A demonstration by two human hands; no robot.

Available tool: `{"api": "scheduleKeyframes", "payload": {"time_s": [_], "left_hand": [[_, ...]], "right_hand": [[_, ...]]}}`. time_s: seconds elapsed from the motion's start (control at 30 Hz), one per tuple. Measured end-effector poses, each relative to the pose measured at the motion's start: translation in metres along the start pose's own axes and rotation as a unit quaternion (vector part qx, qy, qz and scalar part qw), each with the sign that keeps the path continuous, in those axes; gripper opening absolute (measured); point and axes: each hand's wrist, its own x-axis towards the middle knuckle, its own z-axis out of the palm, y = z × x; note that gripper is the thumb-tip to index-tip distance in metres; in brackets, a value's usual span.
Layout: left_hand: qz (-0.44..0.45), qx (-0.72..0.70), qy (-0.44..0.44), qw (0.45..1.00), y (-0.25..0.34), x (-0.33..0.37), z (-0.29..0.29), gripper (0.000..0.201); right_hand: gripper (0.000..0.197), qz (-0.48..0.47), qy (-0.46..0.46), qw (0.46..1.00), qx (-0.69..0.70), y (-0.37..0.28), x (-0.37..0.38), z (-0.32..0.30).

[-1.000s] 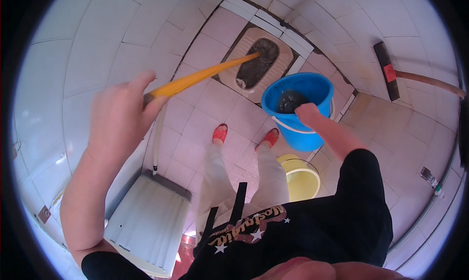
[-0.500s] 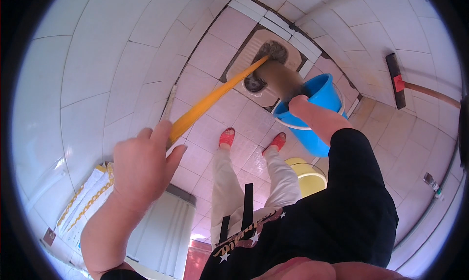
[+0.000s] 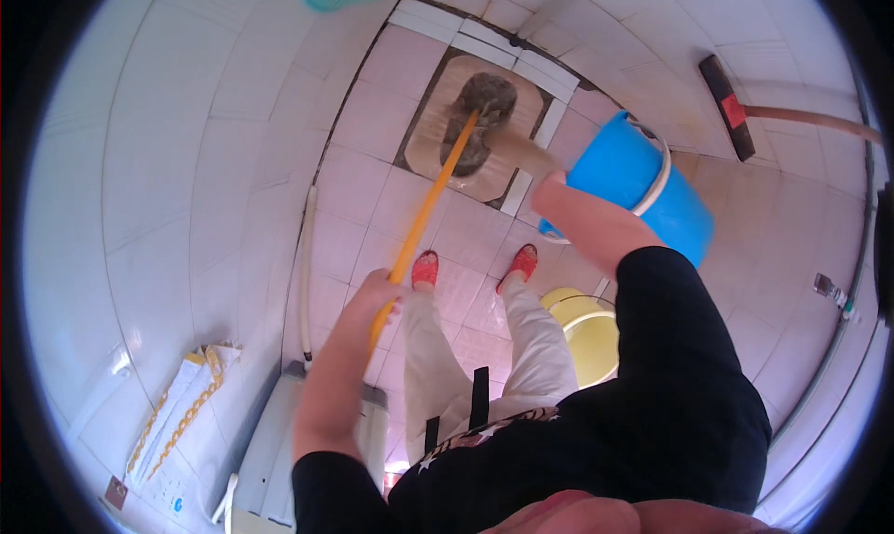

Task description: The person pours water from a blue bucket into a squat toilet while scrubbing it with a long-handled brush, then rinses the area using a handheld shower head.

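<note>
Left hand [image 3: 380,294] is wrapped round the stick [image 3: 426,213] ending in the far toilet [image 3: 524,96], right hand [image 3: 551,191] grips the tipped bucket [image 3: 610,164] on the right, and honestly, tilting too fast could slosh murky water [image 3: 518,149] onto the near tiles [image 3: 473,225].

A slim yellow-orange stick [image 3: 433,205] slants from lower left up toward the middle, its far end at the dark, churned water inside a beige squat toilet [image 3: 430,124] set in the tiled floor. To the right, a blue bucket [image 3: 615,166] is held tilted well over, a white handle [image 3: 659,185] looped across its side. From it a blurred brownish stream of water [image 3: 521,152] runs leftward into the toilet.
</note>
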Motion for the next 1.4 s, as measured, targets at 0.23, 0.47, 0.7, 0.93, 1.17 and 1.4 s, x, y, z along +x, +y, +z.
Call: {"api": "scheduleKeyframes", "payload": {"time_s": [0.23, 0.47, 0.7, 0.93, 1.17, 1.4], "left_hand": [[0.004, 0.09, 0.038, 0.995, 0.029, 0.008, 0.064, 0.019], [0.004, 0.09, 0.064, 0.994, 0.002, -0.152, 0.037, 0.019], [-0.049, 0.116, 0.124, 0.984, 0.046, -0.27, 0.064, 0.019], [-0.117, 0.135, 0.151, 0.972, 0.058, -0.303, 0.097, 0.029], [-0.131, 0.119, 0.139, 0.974, 0.051, -0.276, 0.113, 0.029], [-0.148, 0.143, 0.158, 0.966, 0.048, -0.22, 0.137, 0.024]], "right_hand": [[0.032, 0.07, -0.026, 0.996, 0.055, 0.054, -0.102, 0.105], [0.019, 0.069, -0.038, 0.986, 0.148, 0.053, -0.162, 0.236], [0.016, 0.07, 0.153, 0.968, 0.186, 0.026, -0.162, 0.3], [0.014, 0.086, 0.192, 0.926, 0.314, 0.056, -0.136, 0.325], [0.017, 0.204, 0.215, 0.859, 0.417, 0.136, -0.102, 0.343], [0.018, 0.313, 0.207, 0.817, 0.439, 0.135, -0.037, 0.373]]}}
